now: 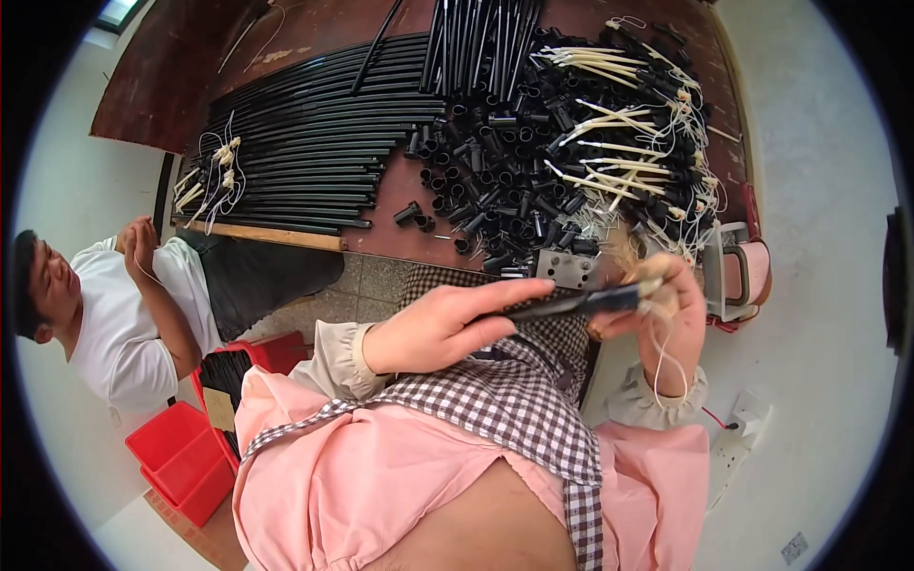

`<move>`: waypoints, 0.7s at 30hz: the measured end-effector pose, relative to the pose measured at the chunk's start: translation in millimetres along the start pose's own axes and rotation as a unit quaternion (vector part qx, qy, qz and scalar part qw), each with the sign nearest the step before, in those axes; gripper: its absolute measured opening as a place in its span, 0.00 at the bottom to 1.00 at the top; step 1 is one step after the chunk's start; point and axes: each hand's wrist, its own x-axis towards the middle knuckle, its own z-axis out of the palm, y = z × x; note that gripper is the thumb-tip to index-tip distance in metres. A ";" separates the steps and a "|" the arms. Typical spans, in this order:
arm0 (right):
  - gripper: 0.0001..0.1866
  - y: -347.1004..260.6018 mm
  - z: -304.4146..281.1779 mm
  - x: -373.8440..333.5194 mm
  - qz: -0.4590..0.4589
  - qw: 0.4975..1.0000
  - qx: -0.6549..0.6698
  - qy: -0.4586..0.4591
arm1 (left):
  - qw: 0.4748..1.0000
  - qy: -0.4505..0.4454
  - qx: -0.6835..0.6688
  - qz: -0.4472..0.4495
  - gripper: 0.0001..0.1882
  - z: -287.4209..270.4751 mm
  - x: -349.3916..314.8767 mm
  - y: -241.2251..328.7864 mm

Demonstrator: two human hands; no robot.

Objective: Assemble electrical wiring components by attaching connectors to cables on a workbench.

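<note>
My left hand is closed on a slim black tube, its forefinger and thumb stretched along it. At the tube's right end is a black plastic fitting, in front of the table's near edge. My right hand is closed round the far end of that fitting, with a pale piece between its fingers. A thin white cord loops from there down over the right wrist. How the fitting and tube join is hard to make out. A metal block with holes lies just behind them.
Long black tubes cover the table's left. Loose black fittings are heaped mid-table, and cream sticks with white cords lie at the right. A person in a white shirt sits at left, near red bins. A chair stands at right.
</note>
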 end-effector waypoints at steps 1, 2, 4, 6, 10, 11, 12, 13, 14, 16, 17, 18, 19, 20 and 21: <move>0.13 -1.2 0.7 -0.3 0.003 0.999 -0.002 -0.038 | 1.000 0.007 0.007 0.021 0.26 3.8 -0.5 -0.3; 0.13 -1.2 3.8 0.6 0.005 0.999 -0.003 -0.039 | 0.999 0.014 0.015 0.041 0.26 7.3 -1.5 -1.0; 0.11 2.6 14.9 4.5 0.023 0.997 -0.077 -0.020 | 0.998 0.022 0.021 0.061 0.26 10.8 -4.0 -6.0; 0.10 9.3 19.8 5.0 0.033 0.993 -0.115 -0.010 | 0.983 0.084 0.148 0.068 0.26 13.1 -6.2 -14.6; 0.08 42.4 13.5 5.2 -0.070 0.980 -0.187 -0.001 | 0.976 0.124 0.169 0.057 0.27 8.9 -9.1 -7.7; 0.08 50.8 13.8 7.7 -0.052 0.986 -0.159 0.002 | 0.980 0.124 0.147 0.053 0.27 7.9 -9.5 -6.4; 0.08 57.6 14.1 10.5 -0.034 0.991 -0.130 0.004 | 0.980 0.122 0.146 0.053 0.27 7.5 -10.3 -8.8; 0.08 61.0 13.8 12.5 -0.016 0.995 -0.101 0.007 | 0.976 0.106 0.180 0.054 0.26 6.8 -11.3 -12.3; 0.08 62.0 13.7 14.5 -0.013 0.995 -0.102 0.006 | 0.971 0.093 0.215 0.053 0.24 6.6 -13.5 -15.9; 0.10 63.2 13.3 18.0 -0.016 0.991 -0.131 -0.024 | 0.964 0.080 0.248 0.052 0.23 9.9 -15.5 -22.1; 0.11 63.5 13.0 20.1 -0.018 0.988 -0.145 -0.039 | 0.957 0.121 0.256 0.061 0.22 14.4 -15.7 -25.1; 0.11 63.6 12.9 23.8 -0.016 0.988 -0.146 -0.039 | 0.948 0.161 0.264 0.071 0.22 18.6 -15.8 -27.4; 0.11 64.0 12.5 28.9 0.029 0.993 -0.099 -0.064 | 0.938 0.200 0.272 0.079 0.21 20.9 -16.1 -28.7; 0.12 64.5 12.5 33.3 0.074 0.992 -0.051 -0.089 | 0.938 0.200 0.271 0.079 0.21 20.9 -16.3 -29.4; 0.12 64.5 14.5 35.3 0.119 0.986 -0.003 -0.113 | 0.960 0.178 0.204 0.070 0.20 19.9 -16.1 -30.5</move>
